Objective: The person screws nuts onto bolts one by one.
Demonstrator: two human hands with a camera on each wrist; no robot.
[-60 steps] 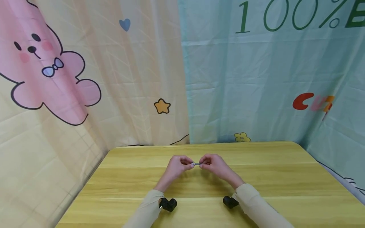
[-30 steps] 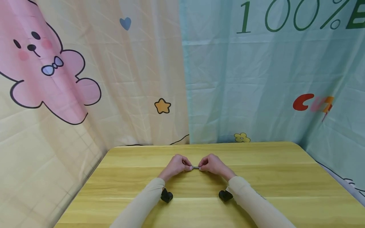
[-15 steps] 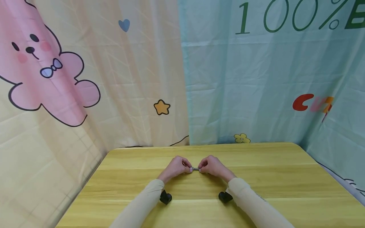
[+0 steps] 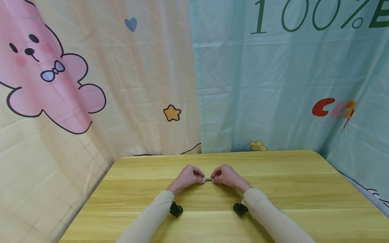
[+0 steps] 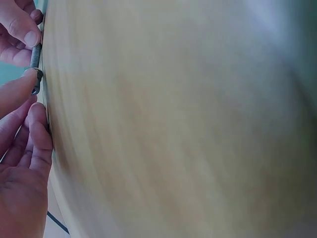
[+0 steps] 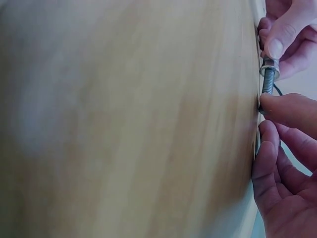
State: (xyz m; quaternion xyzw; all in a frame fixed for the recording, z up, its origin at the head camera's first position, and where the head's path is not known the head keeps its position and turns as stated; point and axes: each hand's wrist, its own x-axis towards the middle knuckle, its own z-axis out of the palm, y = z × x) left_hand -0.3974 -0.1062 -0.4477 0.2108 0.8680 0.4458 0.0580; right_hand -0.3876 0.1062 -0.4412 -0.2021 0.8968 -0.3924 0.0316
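Note:
A small grey metal bolt (image 4: 208, 179) lies level between both hands, just over the table. My left hand (image 4: 188, 177) pinches its left end, where the right wrist view shows a flanged piece (image 6: 270, 68); whether this is a nut or the bolt's own head I cannot tell. Bare threads (image 6: 268, 83) run from the flange towards my right hand (image 4: 227, 176), whose thumb and fingers pinch the opposite end. In the left wrist view, the bolt (image 5: 35, 57) spans the gap between the two thumbs, and a short dark end shows past the left thumb. Fingertips hide parts of it.
The light wooden table (image 4: 136, 189) reaches out around both arms. Printed curtains (image 4: 258, 84) hang close behind its back edge and along both sides. A black wrist camera (image 4: 176, 210) is on the left wrist, another black camera (image 4: 240, 209) on the right.
Compared with two seconds ago, both hands are slightly lower, nearer the person, and the wrists have turned a little. The bolt stayed pinched throughout. Over the last half second the hands barely moved.

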